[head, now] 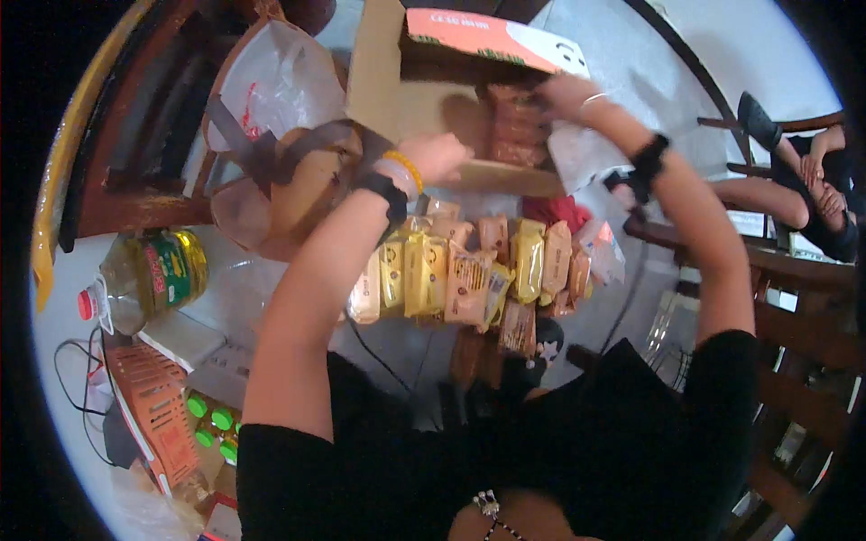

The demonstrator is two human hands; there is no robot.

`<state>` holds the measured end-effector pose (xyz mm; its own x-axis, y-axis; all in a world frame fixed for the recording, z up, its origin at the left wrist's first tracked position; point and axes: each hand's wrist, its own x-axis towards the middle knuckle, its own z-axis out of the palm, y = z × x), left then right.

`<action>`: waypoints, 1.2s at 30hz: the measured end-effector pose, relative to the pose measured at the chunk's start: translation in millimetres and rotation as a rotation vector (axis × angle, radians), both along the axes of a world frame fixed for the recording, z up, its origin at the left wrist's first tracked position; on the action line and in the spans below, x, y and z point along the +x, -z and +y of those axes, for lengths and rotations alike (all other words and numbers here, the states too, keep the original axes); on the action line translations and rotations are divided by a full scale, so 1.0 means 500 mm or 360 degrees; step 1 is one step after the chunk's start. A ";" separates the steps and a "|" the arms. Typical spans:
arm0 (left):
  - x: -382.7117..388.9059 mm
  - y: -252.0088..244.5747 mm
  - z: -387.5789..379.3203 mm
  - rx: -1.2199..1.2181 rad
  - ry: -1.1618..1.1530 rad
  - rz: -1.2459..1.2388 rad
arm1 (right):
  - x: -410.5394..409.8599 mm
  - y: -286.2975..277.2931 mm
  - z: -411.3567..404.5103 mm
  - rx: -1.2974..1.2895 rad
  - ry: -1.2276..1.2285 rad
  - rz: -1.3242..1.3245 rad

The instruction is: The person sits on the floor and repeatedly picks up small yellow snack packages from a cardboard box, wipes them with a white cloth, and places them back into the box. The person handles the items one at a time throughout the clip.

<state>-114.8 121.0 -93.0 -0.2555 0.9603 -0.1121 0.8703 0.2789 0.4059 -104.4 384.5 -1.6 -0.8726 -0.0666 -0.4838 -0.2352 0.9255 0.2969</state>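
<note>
A cardboard box [379, 81] with a pink and white printed flap stands open in front of me. Packets in reddish-brown wrap [517, 132] lie inside it at the right. My right hand [568, 98], blurred, is at the box's right side beside those packets; its fingertips are hard to make out. My left hand [436, 157] is over the box's near left edge, its fingers curled and partly hidden. Nearer to me, yellow wrapped packets [425, 274] and peach wrapped packets [468, 280] stand in a crowded group.
A bag with plastic lining [284, 81] is left of the box. A large oil bottle [152, 277] lies at the left, above an orange plastic basket [159, 406] and green-capped bottles [222, 418]. At the right, a person [818, 182] sits near wooden furniture [791, 270].
</note>
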 end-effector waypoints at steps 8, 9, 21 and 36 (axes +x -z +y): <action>0.006 -0.018 -0.007 0.0039 -0.0019 -0.0015 | -0.096 0.248 -0.012 0.0111 -0.0027 0.0053; 0.007 -0.019 -0.009 0.0035 -0.0027 -0.0017 | -0.101 0.251 -0.023 0.0099 -0.0007 -0.0031; -0.001 -0.024 -0.007 -0.0061 -0.0029 -0.0040 | -0.154 0.339 0.034 -0.0046 0.0032 -0.0222; -0.001 -0.030 -0.010 -0.0115 0.0007 0.0021 | -0.047 0.178 0.021 -0.0008 0.0314 -0.0061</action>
